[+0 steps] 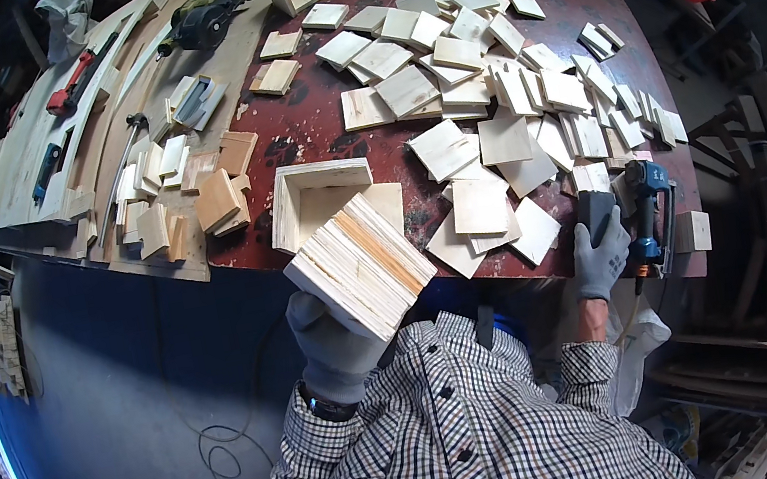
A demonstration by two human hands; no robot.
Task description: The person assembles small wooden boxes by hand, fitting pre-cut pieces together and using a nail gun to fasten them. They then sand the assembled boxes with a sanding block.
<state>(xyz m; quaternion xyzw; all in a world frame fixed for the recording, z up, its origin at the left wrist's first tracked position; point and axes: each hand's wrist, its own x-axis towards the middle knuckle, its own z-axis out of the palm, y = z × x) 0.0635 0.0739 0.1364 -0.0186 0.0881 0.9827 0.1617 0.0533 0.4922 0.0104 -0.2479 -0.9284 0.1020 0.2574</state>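
Note:
My left hand [328,345], in a pale grey glove, is closed round a thick stack of square wooden boards [363,268], held up in front of the table's near edge. The stack's layered edges face up, with one orange-brown layer among the pale ones. Just behind it on the red table stands an open-sided wooden box [317,177]. Over at the table's right edge, my gloved right hand [602,262] grips a dark grey rectangular block [596,212]. A blue air nail gun [645,216] stands right beside that hand, apart from it.
Many loose wooden squares [454,55] lie heaped across the red tabletop [308,120]. Left of them are small wood offcuts [219,198], a hammer [122,161] and a dark power tool [205,21]. A wooden block [693,231] sits at the right edge. A hose [224,439] loops on the floor.

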